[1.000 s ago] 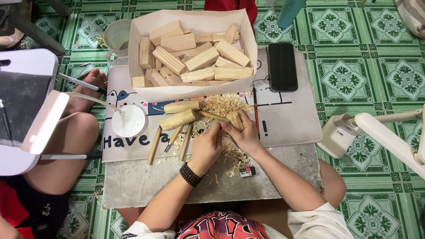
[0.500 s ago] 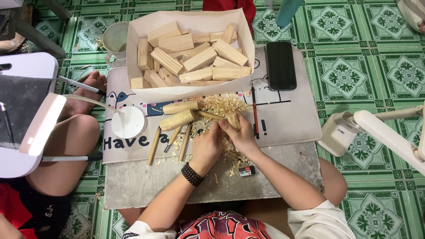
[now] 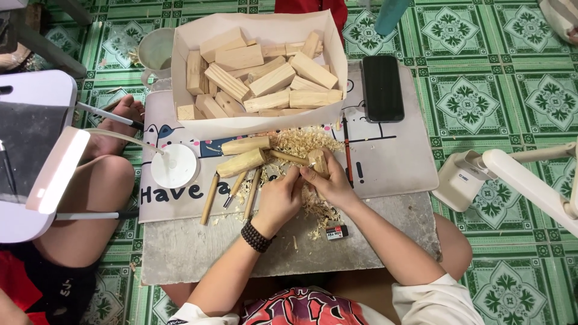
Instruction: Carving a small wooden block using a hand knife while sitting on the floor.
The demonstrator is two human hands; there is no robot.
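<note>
Right now I am gripping a small wood block (image 3: 317,161) in my right hand (image 3: 330,183), fingers curled tight around it to steady it over the pile of shavings (image 3: 301,144). My left hand (image 3: 278,198), fingers pressed together, is pinching a wooden-handled carving tool (image 3: 288,157) against the block. Spare tools (image 3: 232,189) are lying beside the rounded pieces (image 3: 241,162), near the box of blocks (image 3: 198,129).

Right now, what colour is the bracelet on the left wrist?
Black: a beaded bracelet just behind the left hand, clearest in the head view.
</note>
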